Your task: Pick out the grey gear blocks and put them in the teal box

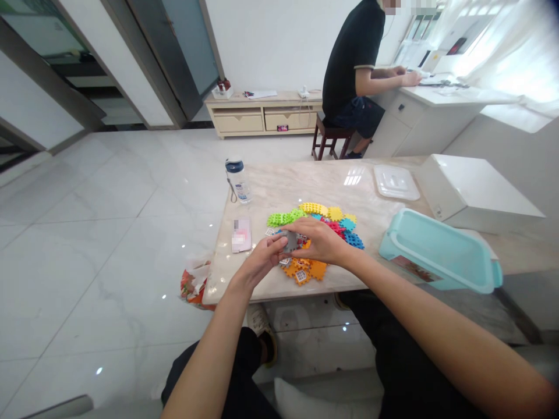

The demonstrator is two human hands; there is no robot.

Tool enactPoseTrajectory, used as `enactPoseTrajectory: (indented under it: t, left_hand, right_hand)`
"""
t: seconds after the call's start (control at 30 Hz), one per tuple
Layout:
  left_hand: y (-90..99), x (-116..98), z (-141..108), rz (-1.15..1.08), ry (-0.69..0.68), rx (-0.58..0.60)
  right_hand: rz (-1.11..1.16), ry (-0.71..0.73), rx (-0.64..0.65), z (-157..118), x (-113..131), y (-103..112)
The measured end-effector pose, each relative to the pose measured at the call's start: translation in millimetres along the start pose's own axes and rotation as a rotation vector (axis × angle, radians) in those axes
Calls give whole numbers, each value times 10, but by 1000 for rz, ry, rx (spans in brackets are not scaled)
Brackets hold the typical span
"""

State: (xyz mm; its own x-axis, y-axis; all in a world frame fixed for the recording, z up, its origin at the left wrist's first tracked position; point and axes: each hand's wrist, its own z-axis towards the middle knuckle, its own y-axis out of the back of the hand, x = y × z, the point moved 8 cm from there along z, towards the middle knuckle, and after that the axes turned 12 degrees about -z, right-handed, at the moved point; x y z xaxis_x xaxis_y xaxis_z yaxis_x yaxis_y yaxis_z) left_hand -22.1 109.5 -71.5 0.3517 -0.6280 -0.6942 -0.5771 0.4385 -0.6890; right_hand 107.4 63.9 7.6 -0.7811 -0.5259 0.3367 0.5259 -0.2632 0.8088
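2 hands (264,255) (324,240) part-closed on gray pc (290,241)

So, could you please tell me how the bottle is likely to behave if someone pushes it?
The bottle stands upright, taller than wide, so a push near its lid would probably tip it. It looks round, so it might then roll, perhaps off the nearby edge of the table. It looks like clear plastic, so it is likely fairly stiff.

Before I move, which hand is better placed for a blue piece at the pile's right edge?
Probably the right hand: it is nearer those blue pieces; the left hand sits farther left, and both seem to hold a grey piece.
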Motion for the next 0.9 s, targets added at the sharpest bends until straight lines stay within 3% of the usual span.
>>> enactPoseTrajectory:
  t: [0.33,0.73,0.9]
  left_hand:
    - [50,59,-20,17,65,-20]
    - [-23,-7,-21,76,6,-43]
    - [41,29,14,77,10,-73]
  right_hand:
    - [-19,37,32,2,73,29]
    - [-22,24,32,50,132,87]
    - [-69,-18,42,52,192,129]
